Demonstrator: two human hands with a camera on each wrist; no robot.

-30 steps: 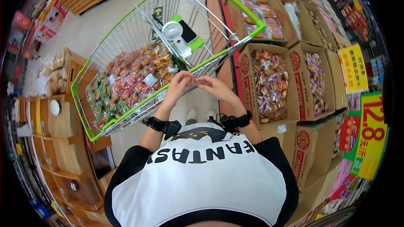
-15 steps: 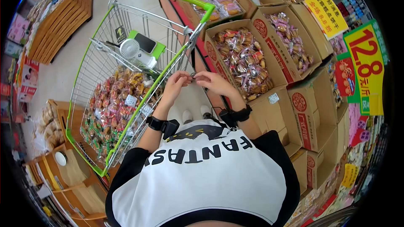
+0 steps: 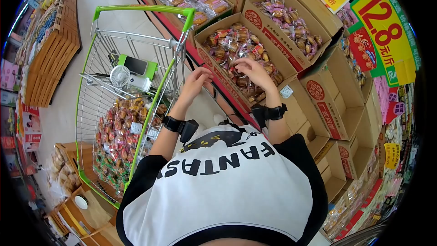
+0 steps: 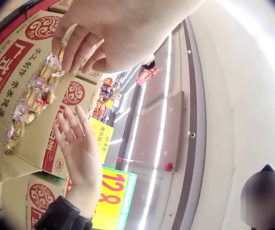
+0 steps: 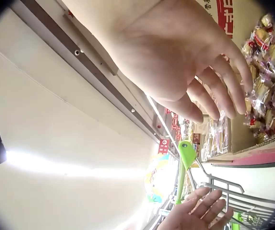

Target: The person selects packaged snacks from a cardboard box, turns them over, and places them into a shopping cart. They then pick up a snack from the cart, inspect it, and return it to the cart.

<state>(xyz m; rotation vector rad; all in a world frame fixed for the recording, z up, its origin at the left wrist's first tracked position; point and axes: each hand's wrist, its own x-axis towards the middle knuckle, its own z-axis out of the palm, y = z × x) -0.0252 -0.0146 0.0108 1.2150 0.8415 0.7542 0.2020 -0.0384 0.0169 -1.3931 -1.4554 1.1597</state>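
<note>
My right hand [image 3: 256, 76] reaches over a cardboard box [image 3: 284, 70] of individually wrapped pastries [image 3: 236, 41], its fingers loosely bent above them and holding nothing. In the right wrist view the same hand [image 5: 175, 62] hangs with spread fingers beside the wrapped pastries [image 5: 267, 91]. My left hand [image 3: 196, 85] is raised between the cart and the box, relaxed and without anything in it. The left wrist view shows that hand [image 4: 104, 36] from close by, fingers slightly bent. A shopping cart [image 3: 159, 95] with green rails stands to my left, holding many wrapped pastries [image 3: 120, 132].
A phone [image 3: 135, 66] and a small white fan [image 3: 119, 76] rest at the cart's handle end. More boxes of pastries [image 3: 291, 27] line the right side, near a yellow price sign [image 3: 380, 27]. Wooden shelving [image 3: 54, 59] stands at the far left.
My hands, close together before, have come apart; the right one has moved right over the pastry box. The view has turned right, so the cart sits further left and lower.
</note>
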